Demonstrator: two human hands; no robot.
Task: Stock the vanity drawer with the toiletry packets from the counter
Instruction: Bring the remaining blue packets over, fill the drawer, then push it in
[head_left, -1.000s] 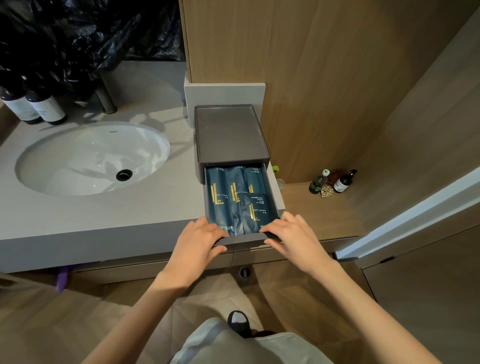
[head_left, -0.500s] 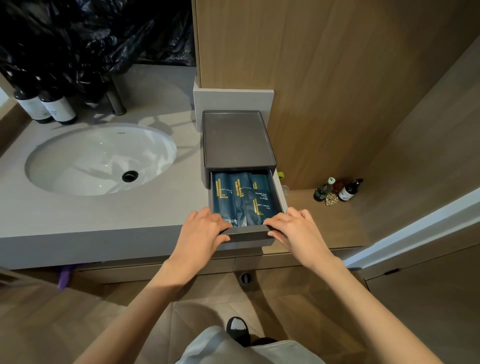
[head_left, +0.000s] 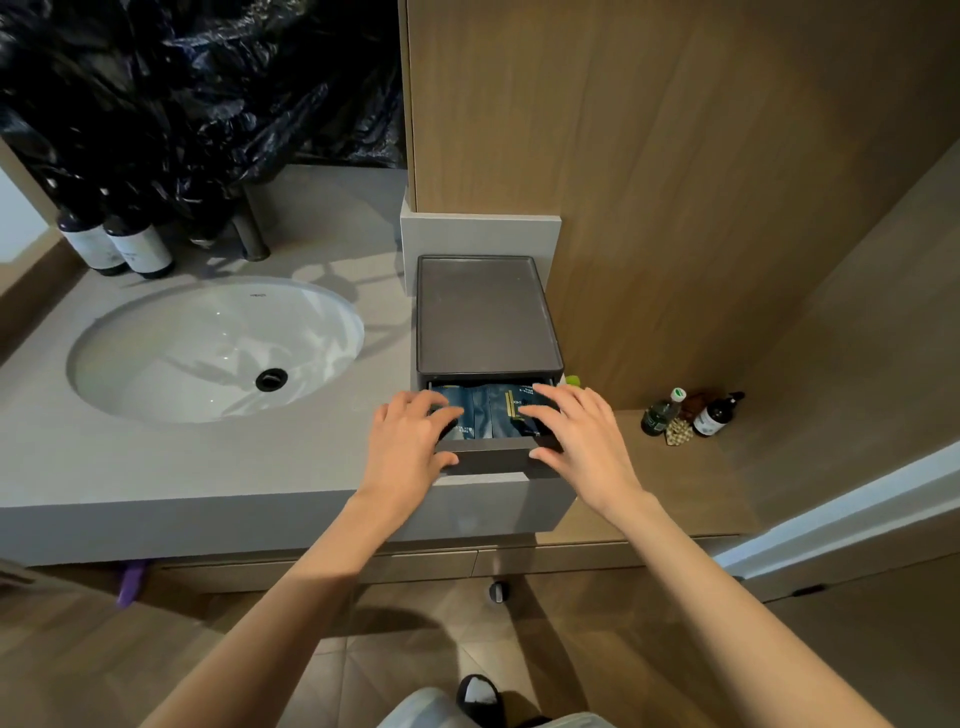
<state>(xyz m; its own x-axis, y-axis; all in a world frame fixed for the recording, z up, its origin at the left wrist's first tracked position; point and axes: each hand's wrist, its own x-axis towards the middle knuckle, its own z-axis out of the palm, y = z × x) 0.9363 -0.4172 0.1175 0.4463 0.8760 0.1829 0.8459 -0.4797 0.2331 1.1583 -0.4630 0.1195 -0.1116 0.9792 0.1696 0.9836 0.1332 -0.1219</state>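
A dark grey drawer box (head_left: 485, 317) stands on the grey counter, to the right of the sink. Its drawer (head_left: 491, 460) is pulled partway out toward me. Dark blue toiletry packets (head_left: 491, 415) with gold print lie inside and fill the part that shows. My left hand (head_left: 410, 447) holds the drawer's left front corner, thumb on the front face and fingers lying over the packets. My right hand (head_left: 582, 441) holds the right front corner in the same way. The back of the drawer is hidden under the box top.
A white oval sink (head_left: 208, 348) is set into the counter (head_left: 156, 467) on the left. Two dark labelled bottles (head_left: 114, 244) and a faucet (head_left: 249, 228) stand behind it under black plastic sheeting (head_left: 197, 93). Small bottles (head_left: 691, 415) sit on a low wooden ledge to the right. A wooden wall panel rises behind the box.
The drawer has slid back into the box, so less of the packets shows. Both hands moved forward with it, and their fingers now lie over the packets.
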